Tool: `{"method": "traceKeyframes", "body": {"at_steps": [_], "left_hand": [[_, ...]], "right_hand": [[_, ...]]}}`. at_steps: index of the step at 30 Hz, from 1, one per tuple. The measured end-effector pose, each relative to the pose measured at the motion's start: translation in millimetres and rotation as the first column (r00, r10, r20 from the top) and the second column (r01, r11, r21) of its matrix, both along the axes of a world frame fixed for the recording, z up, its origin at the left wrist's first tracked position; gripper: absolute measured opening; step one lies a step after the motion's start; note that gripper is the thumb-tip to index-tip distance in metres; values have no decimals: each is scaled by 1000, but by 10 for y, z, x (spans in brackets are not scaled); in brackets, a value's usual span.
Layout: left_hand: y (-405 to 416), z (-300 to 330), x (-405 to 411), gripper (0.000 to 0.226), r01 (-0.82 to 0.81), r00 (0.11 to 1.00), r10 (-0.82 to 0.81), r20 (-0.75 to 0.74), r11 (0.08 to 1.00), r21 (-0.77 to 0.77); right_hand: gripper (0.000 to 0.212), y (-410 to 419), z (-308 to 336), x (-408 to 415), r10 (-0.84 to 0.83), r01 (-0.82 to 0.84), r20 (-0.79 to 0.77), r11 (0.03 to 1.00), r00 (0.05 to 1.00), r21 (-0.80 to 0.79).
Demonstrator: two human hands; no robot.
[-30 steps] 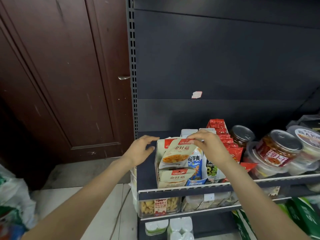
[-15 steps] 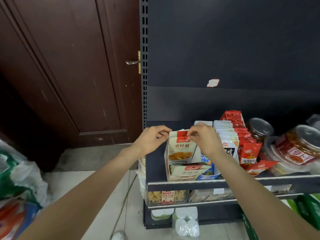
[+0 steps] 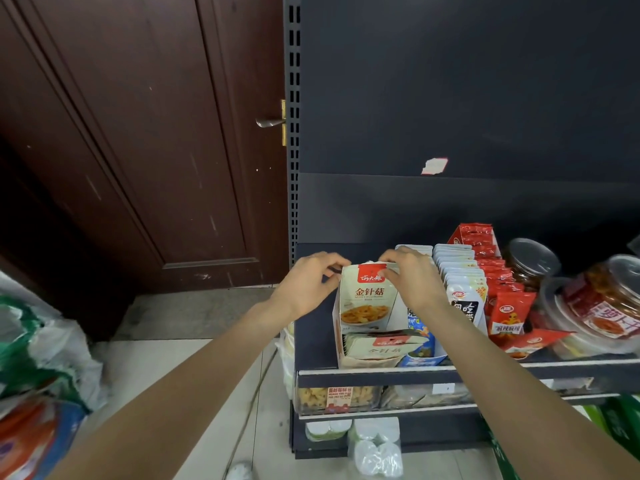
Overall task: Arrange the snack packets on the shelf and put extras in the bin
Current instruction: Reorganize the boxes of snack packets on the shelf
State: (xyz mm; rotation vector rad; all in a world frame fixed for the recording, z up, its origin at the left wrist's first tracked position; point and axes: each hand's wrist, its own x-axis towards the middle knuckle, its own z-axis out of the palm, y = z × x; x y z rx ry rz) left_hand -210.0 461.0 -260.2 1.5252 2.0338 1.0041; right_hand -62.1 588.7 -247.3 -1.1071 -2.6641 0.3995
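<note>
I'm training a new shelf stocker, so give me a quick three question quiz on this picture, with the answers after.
1. True or false: both hands hold the top edge of the upright mushroom packet.
2. What stands directly right of the white packet row? A) red packets B) green bottles C) a bin
3. Fill in: the upright packet stands in an open cardboard ____.

Key
1. True: the left hand and right hand pinch its top corners with their fingers.
2. A: the red packets come next, then clear jars.
3. Box: the display box sits on the shelf, with more packets lying flat at its front.
</note>
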Motion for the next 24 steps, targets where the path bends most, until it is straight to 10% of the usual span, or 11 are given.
{"method": "traceKeyframes", "body": {"at_steps": [6, 12, 24], "left_hand": [[-53, -5, 20, 50, 133, 942, -158, -295, 986, -106], [-95, 31, 79, 62, 70, 700, -210, -683, 971, -228], [-122, 12, 201, 72, -11, 722, -184, -667, 961, -277]], "right_hand": [[23, -3, 52, 55, 13, -12, 1, 998, 1000, -61], [37, -40, 39, 160, -1, -8, -96, 996, 995, -88], [22, -463, 106, 667, 86, -153, -159, 864, 984, -480]]}}
